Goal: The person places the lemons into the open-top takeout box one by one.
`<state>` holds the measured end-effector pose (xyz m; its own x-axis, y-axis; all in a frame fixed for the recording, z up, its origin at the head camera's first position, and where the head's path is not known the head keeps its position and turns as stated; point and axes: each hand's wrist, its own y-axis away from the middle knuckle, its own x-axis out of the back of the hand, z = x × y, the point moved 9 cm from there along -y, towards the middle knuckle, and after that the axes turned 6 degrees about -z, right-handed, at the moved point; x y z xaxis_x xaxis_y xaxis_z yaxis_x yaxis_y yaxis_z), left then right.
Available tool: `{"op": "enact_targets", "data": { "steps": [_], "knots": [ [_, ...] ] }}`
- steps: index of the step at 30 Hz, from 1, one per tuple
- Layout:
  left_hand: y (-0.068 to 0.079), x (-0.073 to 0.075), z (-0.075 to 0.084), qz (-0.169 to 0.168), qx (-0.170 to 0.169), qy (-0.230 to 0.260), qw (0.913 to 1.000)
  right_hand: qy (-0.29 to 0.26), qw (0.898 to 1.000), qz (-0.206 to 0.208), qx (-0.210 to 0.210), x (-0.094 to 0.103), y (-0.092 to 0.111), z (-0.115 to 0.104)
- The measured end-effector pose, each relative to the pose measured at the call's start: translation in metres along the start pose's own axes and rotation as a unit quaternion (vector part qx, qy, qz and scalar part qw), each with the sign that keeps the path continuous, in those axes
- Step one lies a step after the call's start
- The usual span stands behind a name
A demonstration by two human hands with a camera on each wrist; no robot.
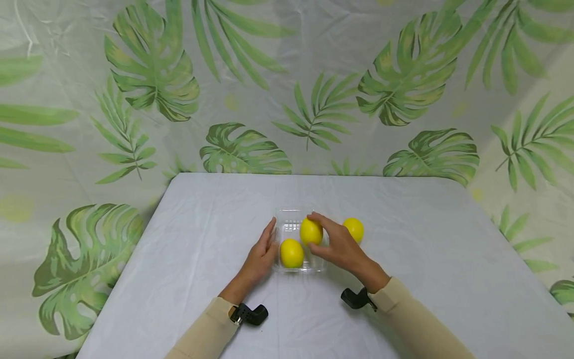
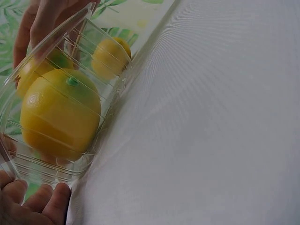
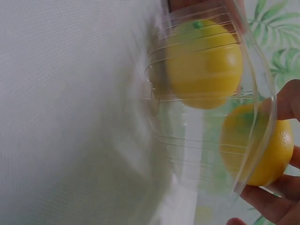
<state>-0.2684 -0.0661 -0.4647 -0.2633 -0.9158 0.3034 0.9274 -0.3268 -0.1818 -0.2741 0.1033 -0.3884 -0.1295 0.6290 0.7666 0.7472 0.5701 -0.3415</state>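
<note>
A clear plastic container (image 1: 293,213) stands on the white-covered table with one lemon (image 1: 291,253) inside at its near left. My right hand (image 1: 338,244) holds a second lemon (image 1: 311,231) between thumb and fingers at the container's right side, level with the rim in the right wrist view. Along the left wall rests my left hand (image 1: 262,253), fingers stretched out and touching the plastic. Its fingertips (image 2: 40,201) show at the container's end in the left wrist view. A third lemon (image 1: 354,230) lies on the table to the right, partly behind the right hand.
The white tablecloth (image 1: 215,214) reaches back to a hanging sheet (image 1: 323,40) printed with green leaves. Each wrist carries a black camera, on the left wrist (image 1: 252,314) and on the right wrist (image 1: 356,298).
</note>
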Motion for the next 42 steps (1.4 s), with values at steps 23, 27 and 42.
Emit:
{"op": "enact_targets", "data": {
  "steps": [23,27,42],
  "knots": [
    [0.000,0.000,-0.001,0.001,-0.019,-0.003,0.9998,0.118,0.990,-0.063,-0.043,-0.022,-0.002,-0.001],
    [0.000,0.000,-0.002,0.005,-0.010,-0.007,0.9999,0.151,0.985,-0.074,-0.047,-0.025,-0.003,-0.002],
    [0.006,0.001,0.024,0.003,-0.034,0.009,0.9994,0.196,0.972,-0.112,-0.063,-0.034,-0.004,0.001]
  ]
}}
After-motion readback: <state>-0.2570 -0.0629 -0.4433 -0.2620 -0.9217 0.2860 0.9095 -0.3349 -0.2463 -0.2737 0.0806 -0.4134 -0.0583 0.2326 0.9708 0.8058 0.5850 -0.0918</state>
